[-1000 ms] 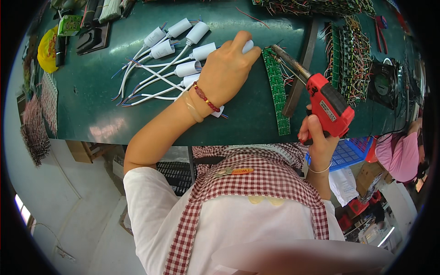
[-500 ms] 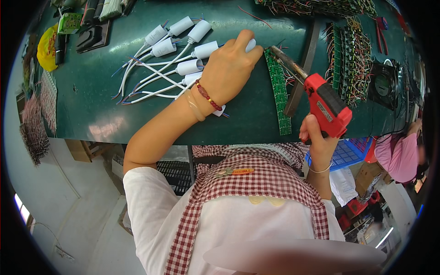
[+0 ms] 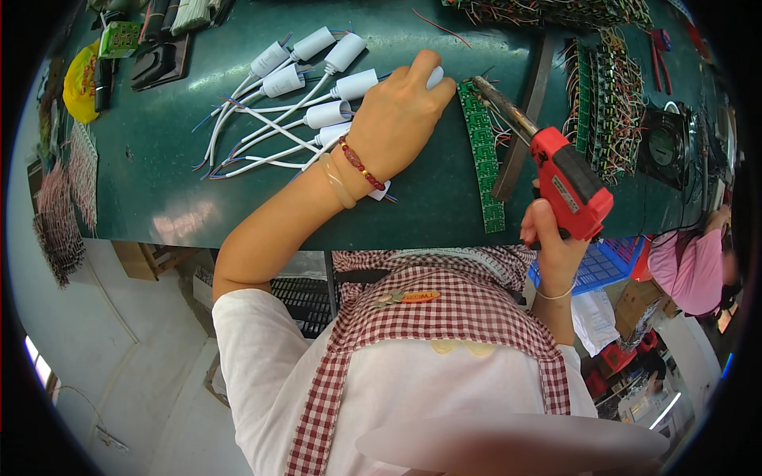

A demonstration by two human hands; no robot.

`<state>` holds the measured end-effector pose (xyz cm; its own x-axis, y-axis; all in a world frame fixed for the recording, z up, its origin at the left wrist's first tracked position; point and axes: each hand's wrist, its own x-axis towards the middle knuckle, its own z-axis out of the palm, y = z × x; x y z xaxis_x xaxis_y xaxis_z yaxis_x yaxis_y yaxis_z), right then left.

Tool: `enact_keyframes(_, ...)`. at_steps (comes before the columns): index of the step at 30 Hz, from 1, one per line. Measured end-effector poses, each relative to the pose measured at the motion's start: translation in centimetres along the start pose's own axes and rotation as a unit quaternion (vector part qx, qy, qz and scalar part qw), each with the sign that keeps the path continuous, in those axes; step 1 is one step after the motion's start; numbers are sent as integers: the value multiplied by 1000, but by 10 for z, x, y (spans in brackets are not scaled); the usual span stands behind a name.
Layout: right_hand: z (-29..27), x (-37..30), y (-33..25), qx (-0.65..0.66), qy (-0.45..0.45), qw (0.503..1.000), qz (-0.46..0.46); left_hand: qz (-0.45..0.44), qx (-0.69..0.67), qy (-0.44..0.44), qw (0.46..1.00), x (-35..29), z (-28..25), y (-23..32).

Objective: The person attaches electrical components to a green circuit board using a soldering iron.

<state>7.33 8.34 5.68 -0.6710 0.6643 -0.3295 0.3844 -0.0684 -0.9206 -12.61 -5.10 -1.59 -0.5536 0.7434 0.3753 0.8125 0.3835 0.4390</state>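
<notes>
My left hand (image 3: 403,111) is closed over the far end of the green circuit board strip (image 3: 482,159). A white rounded end (image 3: 434,77) shows between its thumb and fingers; the rest of that piece is hidden under the hand. In my right hand (image 3: 549,230) is a red and black soldering gun (image 3: 570,182), gripped by its handle. Its metal tip points up and left, at the strip's far end near my left fingertips. White cylindrical housings (image 3: 327,115) with white cables and thin coloured wires lie left of and beneath my left hand.
A dark metal bar (image 3: 524,119) lies right of the strip. Beyond it sit wired circuit boards (image 3: 607,111), red-handled pliers (image 3: 659,59) and a black round device (image 3: 665,147). A yellow roll (image 3: 81,79) is at far left. Another person's pink sleeve (image 3: 686,274) shows at right.
The soldering gun has shifted slightly to the right, its tip moving a little right and up. My left hand stays almost where it was.
</notes>
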Motion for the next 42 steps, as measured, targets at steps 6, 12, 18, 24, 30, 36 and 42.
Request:
enact_keyframes(6,0,2,4,-33,-31,998,-49,5,-6,21,1000,0,0,1)
enact_keyframes(12,-1,1,5,-45,-27,997,-47,7,-9,29,999,0,1,1)
enact_keyframes(18,-1,1,5,-47,-28,998,-43,7,0,6,1000,0,0,3)
enact_keyframes(24,1,1,8,-36,-21,998,-44,6,-4,-10,1000,0,-1,3)
enact_keyframes(30,2,1,8,-59,-16,997,-42,5,1,-22,1000,0,-1,4)
enact_keyframes(36,-1,-3,5,-15,-6,999,-46,6,-1,-23,1000,0,-1,3)
enact_keyframes(42,-2,-3,14,-37,-21,998,-38,3,-3,-23,1000,0,-2,3)
